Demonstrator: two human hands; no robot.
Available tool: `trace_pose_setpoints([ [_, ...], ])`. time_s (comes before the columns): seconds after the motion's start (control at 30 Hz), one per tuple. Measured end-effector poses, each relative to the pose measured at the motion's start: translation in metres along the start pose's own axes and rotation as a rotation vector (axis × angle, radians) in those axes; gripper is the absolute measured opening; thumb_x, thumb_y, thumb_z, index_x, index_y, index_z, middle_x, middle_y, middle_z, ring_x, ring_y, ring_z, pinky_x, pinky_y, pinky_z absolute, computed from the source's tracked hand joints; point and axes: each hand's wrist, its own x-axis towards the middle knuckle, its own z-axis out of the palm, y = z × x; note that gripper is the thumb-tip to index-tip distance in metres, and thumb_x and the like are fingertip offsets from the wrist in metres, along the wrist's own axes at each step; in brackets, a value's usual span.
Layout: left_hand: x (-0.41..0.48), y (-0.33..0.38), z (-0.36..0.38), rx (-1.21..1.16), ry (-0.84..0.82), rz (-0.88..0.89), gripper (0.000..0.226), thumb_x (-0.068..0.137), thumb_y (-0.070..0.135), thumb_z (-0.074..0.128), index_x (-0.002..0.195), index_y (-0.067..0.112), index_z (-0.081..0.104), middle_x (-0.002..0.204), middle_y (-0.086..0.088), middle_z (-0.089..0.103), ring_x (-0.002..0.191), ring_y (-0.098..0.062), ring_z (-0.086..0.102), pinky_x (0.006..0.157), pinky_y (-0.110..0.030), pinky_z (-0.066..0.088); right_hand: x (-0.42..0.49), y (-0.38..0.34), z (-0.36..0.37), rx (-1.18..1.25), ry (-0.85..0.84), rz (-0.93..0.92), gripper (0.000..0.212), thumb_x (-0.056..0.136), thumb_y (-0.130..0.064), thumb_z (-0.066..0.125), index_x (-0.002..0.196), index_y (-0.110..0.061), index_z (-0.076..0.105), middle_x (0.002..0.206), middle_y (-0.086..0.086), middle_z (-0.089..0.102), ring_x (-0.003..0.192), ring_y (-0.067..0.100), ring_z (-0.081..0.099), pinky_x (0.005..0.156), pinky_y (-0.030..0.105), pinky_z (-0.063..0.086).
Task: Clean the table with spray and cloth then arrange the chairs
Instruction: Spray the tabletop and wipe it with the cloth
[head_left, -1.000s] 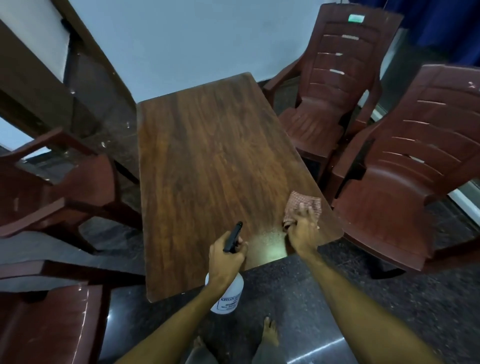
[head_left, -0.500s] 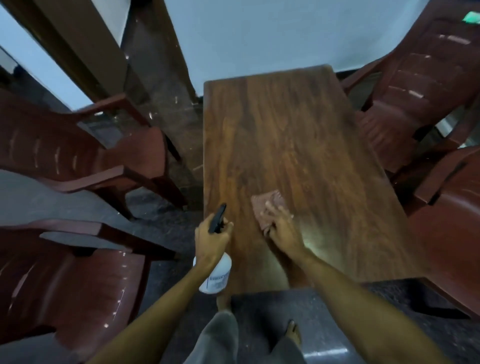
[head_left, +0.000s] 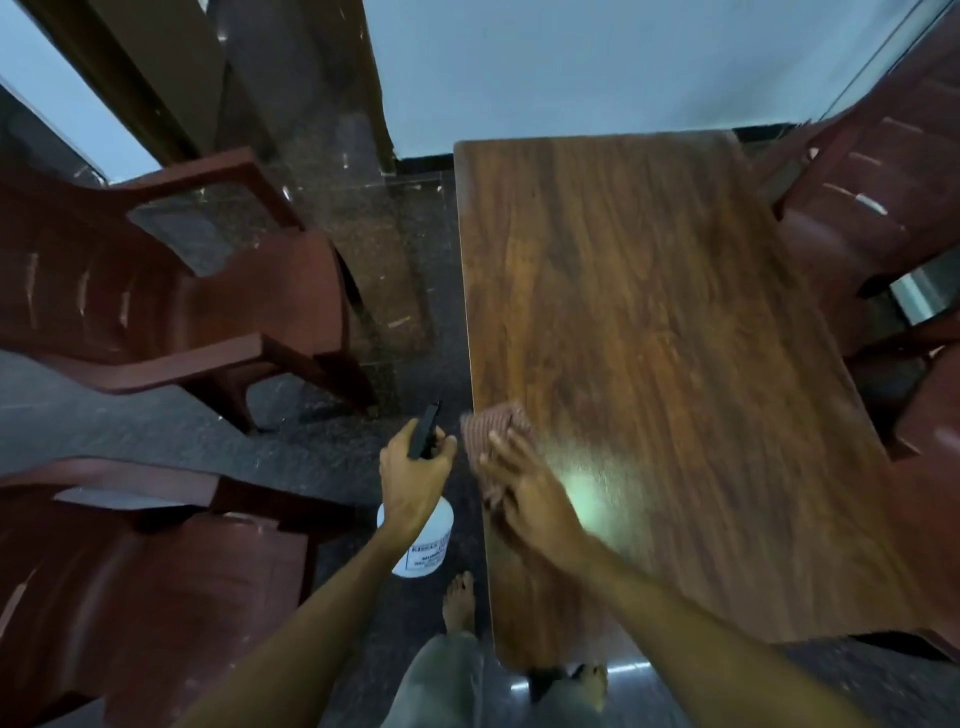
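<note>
Right hand (head_left: 524, 488) presses cloth (head_left: 491, 426) beneath, apparently onto table (head_left: 675, 312).

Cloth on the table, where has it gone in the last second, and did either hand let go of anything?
The right hand swept the cloth leftward across the near end of the table, from its right edge to its left edge, pressing on it throughout. Nothing was taken up or let go. The left hand kept gripping the spray bottle, held off the table's left side.
</note>
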Motion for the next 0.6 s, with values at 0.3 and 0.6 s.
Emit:
trace_pose_setpoints([
  [0.3, 0.045, 0.005, 0.005, 0.006, 0.001, -0.002, 0.013, 0.087, 0.017, 0.074, 0.079, 0.014, 0.064, 0.071, -0.001, 0.067, 0.069, -0.015, 0.063, 0.061, -0.02, 0.047, 0.129, 0.012, -0.04, -0.033, -0.034, 0.111, 0.056, 0.091, -0.015, 0.054, 0.146, -0.022, 0.048, 0.163, -0.001, 0.024, 0.152, 0.024, 0.013, 0.105, 0.066, 0.037],
  [0.6, 0.02, 0.02, 0.005, -0.002, 0.077, 0.002, 0.015, 0.092, 0.011, 0.072, 0.084, 0.001, 0.064, 0.069, -0.001, 0.063, 0.063, 0.006, 0.063, 0.058, -0.005, 0.044, -0.048, 0.005, 0.021, -0.114, -0.192, -0.27, 0.068, 0.087, -0.032, 0.04, 0.154, -0.03, 0.029, 0.167, -0.005, 0.004, 0.154, 0.022, 0.003, 0.118, 0.057, 0.024],
])
